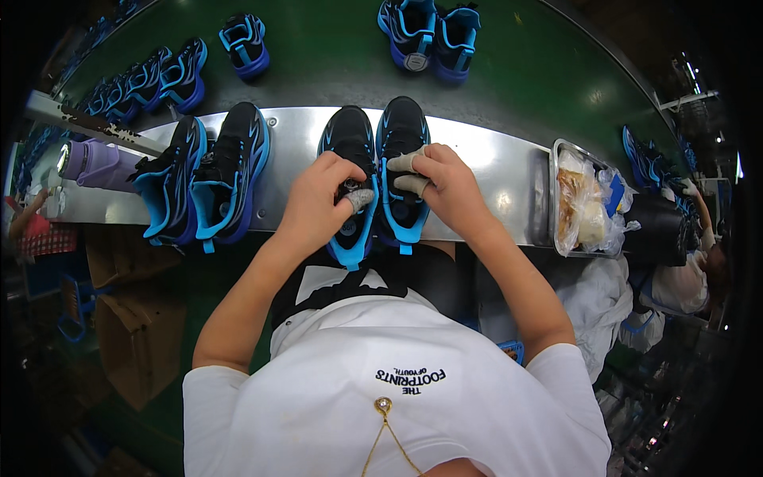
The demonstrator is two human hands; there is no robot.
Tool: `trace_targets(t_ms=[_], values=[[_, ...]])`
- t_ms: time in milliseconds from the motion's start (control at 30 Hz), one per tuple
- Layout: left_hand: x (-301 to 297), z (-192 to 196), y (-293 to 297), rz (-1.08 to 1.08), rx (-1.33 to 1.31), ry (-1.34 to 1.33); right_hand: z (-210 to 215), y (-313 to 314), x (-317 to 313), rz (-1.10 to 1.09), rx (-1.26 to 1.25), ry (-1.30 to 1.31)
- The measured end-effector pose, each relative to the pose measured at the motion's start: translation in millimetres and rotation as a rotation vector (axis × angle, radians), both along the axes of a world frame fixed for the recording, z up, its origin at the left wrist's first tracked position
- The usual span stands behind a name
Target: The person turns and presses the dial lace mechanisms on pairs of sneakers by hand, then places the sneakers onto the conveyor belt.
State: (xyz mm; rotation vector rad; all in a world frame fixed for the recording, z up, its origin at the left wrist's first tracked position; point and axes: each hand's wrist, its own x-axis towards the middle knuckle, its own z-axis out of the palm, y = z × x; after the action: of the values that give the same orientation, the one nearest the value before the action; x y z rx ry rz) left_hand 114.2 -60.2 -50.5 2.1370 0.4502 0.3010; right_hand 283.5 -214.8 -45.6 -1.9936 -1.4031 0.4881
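Note:
A pair of black and blue sneakers lies in front of me, toes pointing away, on a shiny metal ledge. My left hand is closed at the lacing and tongue of the left sneaker, its thumb wrapped in a greyish cover. What exactly the fingertips pinch there is partly hidden. On the right sneaker, my right hand grips the upper near the laces, with light covers on two fingers. Both shoes' blue heel loops face me.
Another sneaker pair stands to the left, beside a purple bottle. A metal tray with plastic bags sits at right. More sneakers rest on the green belt beyond the ledge. Other people work at both sides.

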Motion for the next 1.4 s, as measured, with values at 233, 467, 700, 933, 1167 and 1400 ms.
trace_targets(t_ms=[233, 467, 700, 933, 1167, 1400], values=[[-4.4, -16.2, -2.9, -0.032, 0.018, -0.182, -4.4, 0.1, 6.1, 0.027, 0.164, 0.210], [0.1, 1.6, -6.6, 0.177, -0.052, -0.030, 0.3, 5.5, 5.5, 0.016, 0.165, 0.226], [1.6, 0.9, 2.4, 0.033, -0.266, -0.026, 1.3, 2.7, 1.7, -0.097, 0.051, 0.070], [-2.1, -9.4, 15.9, -0.092, -0.412, 0.026, 0.3, -1.5, 4.4, -0.075, 0.024, 0.183], [-1.6, -1.6, -1.5, 0.019, 0.245, -0.120, 4.2, -3.3, 12.3, 0.036, 0.032, 0.342], [-0.6, 27.6, -52.4, -0.002, -1.011, 0.173, 1.7, -2.0, 19.4, -0.038, 0.100, 0.339]])
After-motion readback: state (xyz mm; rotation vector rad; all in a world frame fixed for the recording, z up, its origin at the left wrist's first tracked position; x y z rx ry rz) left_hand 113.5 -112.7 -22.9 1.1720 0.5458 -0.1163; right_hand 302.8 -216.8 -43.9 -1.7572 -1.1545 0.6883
